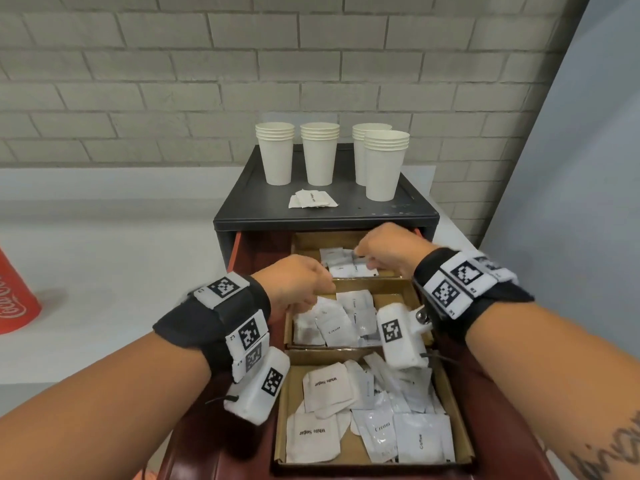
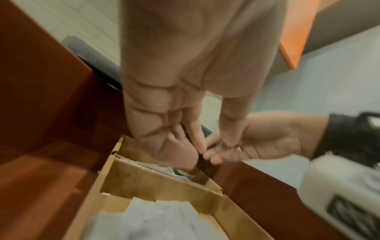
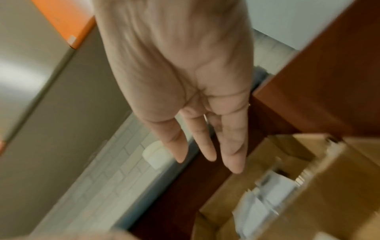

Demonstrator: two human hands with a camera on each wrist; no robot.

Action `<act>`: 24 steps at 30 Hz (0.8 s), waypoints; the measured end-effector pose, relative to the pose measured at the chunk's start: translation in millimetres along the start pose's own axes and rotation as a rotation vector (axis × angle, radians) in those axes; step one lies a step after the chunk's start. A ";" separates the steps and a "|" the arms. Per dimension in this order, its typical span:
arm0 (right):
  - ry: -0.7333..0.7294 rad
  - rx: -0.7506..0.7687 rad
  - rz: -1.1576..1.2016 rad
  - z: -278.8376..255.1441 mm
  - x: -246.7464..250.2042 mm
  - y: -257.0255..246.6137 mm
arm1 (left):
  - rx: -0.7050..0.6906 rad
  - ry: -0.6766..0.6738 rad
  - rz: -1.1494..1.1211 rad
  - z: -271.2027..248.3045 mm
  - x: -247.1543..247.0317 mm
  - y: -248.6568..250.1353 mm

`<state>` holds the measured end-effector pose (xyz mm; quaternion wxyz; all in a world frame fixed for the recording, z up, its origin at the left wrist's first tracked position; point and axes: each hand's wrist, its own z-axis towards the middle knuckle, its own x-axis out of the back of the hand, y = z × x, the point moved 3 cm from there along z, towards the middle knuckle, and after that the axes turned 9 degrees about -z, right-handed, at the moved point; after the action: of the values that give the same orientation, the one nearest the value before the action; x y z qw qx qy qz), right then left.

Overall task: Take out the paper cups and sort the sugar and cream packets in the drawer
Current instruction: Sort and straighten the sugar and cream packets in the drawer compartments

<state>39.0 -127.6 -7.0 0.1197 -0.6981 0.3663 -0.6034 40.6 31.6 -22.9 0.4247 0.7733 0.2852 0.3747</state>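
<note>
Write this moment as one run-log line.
cups: out, on cabinet top | packets: mixed in trays | left hand: middle tray | right hand: far tray

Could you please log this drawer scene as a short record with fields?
cups: four stacks upright on the cabinet top
loose packets: small pile on the cabinet top, before the cups
drawer: open, three cardboard trays in a row
near tray: sugar and cream mixed
left hand: over the middle tray
right hand: over the far tray; grasp unclear
</note>
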 end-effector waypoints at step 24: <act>0.107 0.070 -0.489 -61.3 21.5 84.8 | -0.199 -0.544 0.947 -23.9 -121.8 -9.5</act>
<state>-49.1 -184.4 -27.5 -0.0251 -0.7283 0.1713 -0.6630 -48.0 -45.7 -63.7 0.3391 0.8421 -0.2502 0.3364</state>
